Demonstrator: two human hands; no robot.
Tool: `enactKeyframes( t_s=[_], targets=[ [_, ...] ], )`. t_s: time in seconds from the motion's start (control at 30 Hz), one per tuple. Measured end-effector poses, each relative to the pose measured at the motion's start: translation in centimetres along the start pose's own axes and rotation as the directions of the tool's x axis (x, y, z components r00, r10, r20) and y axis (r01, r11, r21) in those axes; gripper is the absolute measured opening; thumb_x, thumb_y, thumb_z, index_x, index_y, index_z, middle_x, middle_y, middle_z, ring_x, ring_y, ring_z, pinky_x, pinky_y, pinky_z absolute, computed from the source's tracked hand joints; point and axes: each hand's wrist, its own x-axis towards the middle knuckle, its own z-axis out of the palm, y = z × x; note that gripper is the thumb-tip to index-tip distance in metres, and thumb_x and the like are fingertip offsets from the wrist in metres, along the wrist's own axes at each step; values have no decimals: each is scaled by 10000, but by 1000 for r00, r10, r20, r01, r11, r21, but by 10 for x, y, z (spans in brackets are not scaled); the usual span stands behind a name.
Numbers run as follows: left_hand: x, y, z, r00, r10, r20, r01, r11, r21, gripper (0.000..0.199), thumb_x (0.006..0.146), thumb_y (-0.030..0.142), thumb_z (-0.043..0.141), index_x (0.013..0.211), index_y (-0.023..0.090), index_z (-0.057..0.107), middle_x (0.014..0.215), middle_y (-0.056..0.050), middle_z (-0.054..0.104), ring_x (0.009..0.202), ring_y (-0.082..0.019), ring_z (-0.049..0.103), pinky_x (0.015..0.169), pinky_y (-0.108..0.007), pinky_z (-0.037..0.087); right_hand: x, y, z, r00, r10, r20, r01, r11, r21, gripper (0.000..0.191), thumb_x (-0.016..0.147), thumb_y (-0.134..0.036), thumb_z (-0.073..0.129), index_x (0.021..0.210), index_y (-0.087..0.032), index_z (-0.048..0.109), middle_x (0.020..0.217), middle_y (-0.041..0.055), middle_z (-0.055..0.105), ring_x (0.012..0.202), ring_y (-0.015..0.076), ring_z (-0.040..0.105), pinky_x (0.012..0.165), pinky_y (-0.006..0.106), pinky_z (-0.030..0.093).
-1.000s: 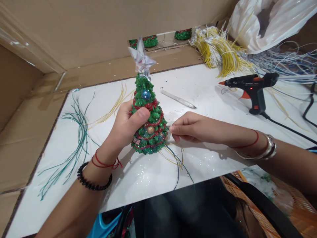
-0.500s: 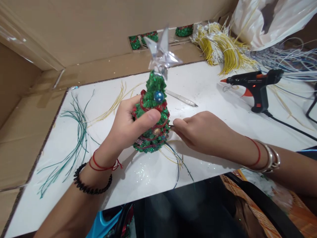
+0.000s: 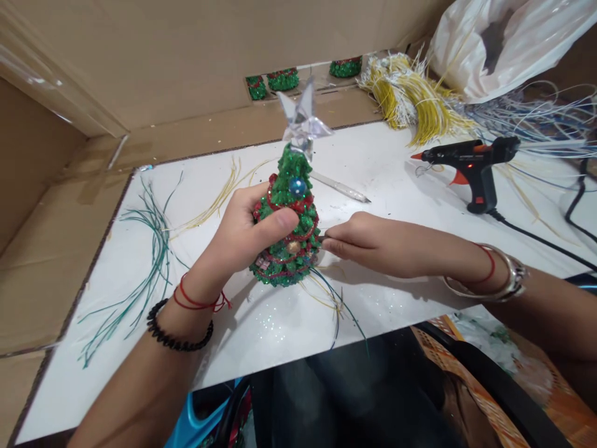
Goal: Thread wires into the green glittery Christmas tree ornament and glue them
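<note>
As the left hand (image 3: 247, 231) curls around the tree (image 3: 308, 224) at the frame's centre, apparently to steady it, the right hand (image 3: 368, 244) pinches a thin dark piece (image 3: 322, 238) at its right side, while the glue gun (image 3: 484, 185) lies upper right, seemingly parked within reach.

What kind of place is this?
Likely a small craft workspace, perhaps for making ornaments: a white tabletop with a glue gun, bundled yellow-and-white strands, and a miniature Christmas tree in the left hand.
</note>
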Motion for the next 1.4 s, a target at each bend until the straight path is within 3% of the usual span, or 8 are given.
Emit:
enactKeyframes(
  t_s=[0.1, 0.17, 0.33, 0.47, 0.57, 0.8, 1.17, 1.4],
  targets=[
    [3, -6, -3, 991, -1, -136, -4, 999, -39, 577, 745, 677, 559, 816, 112, 654, 687, -80, 649, 572, -187, 616, 495, -306, 493, -6, -5, -4, 986, 70, -152, -109, 958, -265, 340, 969, -334, 351, 692, -172, 464, 542, -30, 341, 509, 104, 254, 544, 293, 173],
    [4, -9, -6, 969, 0, -245, -16, 998, -61, 565, 749, 686, 543, 807, 137, 662, 730, -78, 673, 609, -193, 638, 535, -315, 522, -7, -2, -9, 979, 82, -185, -130, 957, -261, 345, 966, -335, 366, 683, -171, 477, 531, -27, 352, 501, 104, 264, 545, 297, 175],
    [3, -2, -15, 985, 16, -173, -72, 944, -321, 693, 766, 769, 355, 792, 151, 668, 764, -126, 696, 697, -270, 673, 600, -419, 561, 4, 19, -15, 938, 165, -304, -128, 982, 138, 341, 954, -348, 427, 700, -158, 552, 542, -28, 435, 497, 85, 367, 542, 269, 251],
    [-2, 5, -12, 1000, -16, -27, 2, 904, -427, 717, 671, 838, 372, 767, 184, 648, 730, -131, 677, 718, -294, 674, 630, -484, 566, 13, 31, -12, 858, 353, -373, -118, 842, 526, 446, 993, -436, 315, 866, -132, 615, 492, -58, 360, 436, 75, 309, 477, 256, 249],
    [-4, 4, -6, 994, -104, 28, 105, 871, -480, 706, 652, 858, 347, 734, 206, 605, 624, -97, 620, 620, -265, 644, 560, -461, 552, 14, 30, -12, 875, 380, -301, -106, 757, 645, 459, 1000, -434, 296, 936, -117, 621, 488, -60, 352, 420, 72, 302, 435, 251, 240],
    [-1, 3, 1, 986, -100, 131, 162, 732, -662, 724, 589, 908, 355, 649, 207, 526, 579, -70, 594, 566, -227, 615, 501, -408, 532, 8, 25, -16, 920, 201, -336, 31, 817, 575, 341, 896, -480, 536, 936, -161, 648, 538, -44, 391, 476, 82, 345, 433, 252, 257],
    [-2, 6, 4, 982, -105, 157, 183, 737, -651, 638, 615, 849, 431, 606, 212, 474, 583, -52, 613, 585, -217, 642, 548, -393, 547, 3, 13, -7, 879, 111, -464, 77, 927, 367, 264, 878, -423, 565, 922, -195, 690, 753, 31, 589, 652, 126, 474, 524, 255, 352],
    [0, 10, 5, 986, -134, 102, 168, 795, -583, 717, 587, 923, 289, 611, 218, 416, 526, -40, 542, 532, -219, 612, 490, -403, 524, -2, 7, -6, 842, 77, -535, 85, 959, 272, 269, 877, -430, 562, 891, -205, 709, 626, 3, 535, 528, 98, 374, 465, 253, 283]
  ],
)
